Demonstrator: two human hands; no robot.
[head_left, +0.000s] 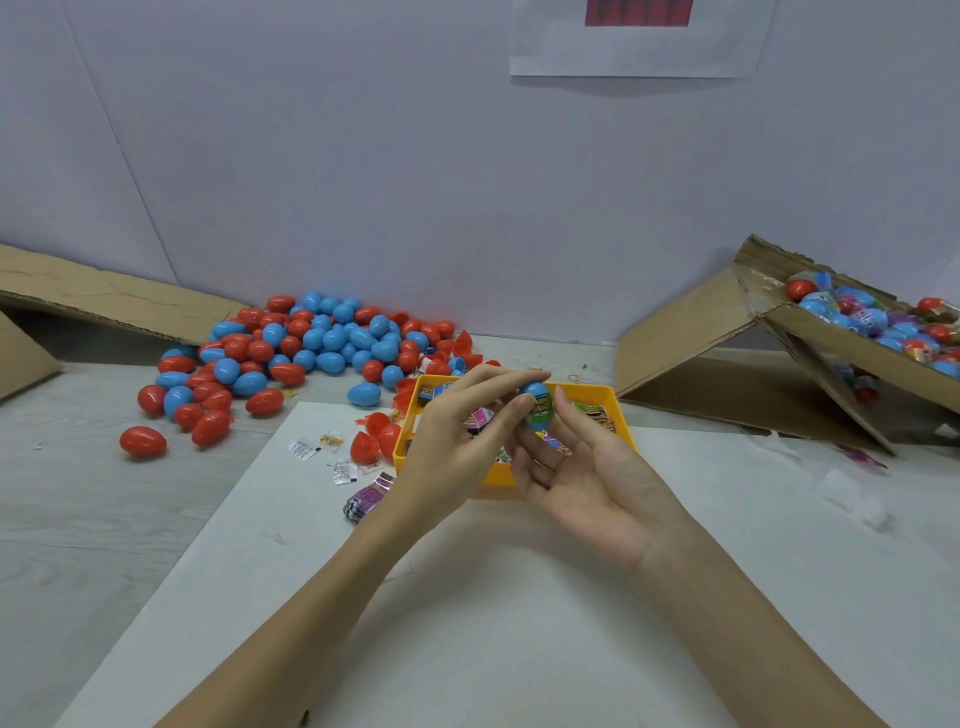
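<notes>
Head view. Item: blue egg (536, 402), green printed wrap round its lower half. Long axis near upright, bare blue end uppermost. We hold it above the yellow tray (621, 415). Our left hand (462, 436) pinches the top; our right hand (587, 478), palm up, grips the wrapped part.

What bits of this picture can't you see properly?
In the head view:
- blue egg: label writing too small, partly behind the left hand.
- yellow tray: contents mostly covered by the left and right hand.
- wall sheet: cut off by top edge.
- cardboard box: cut off by right edge.
</notes>
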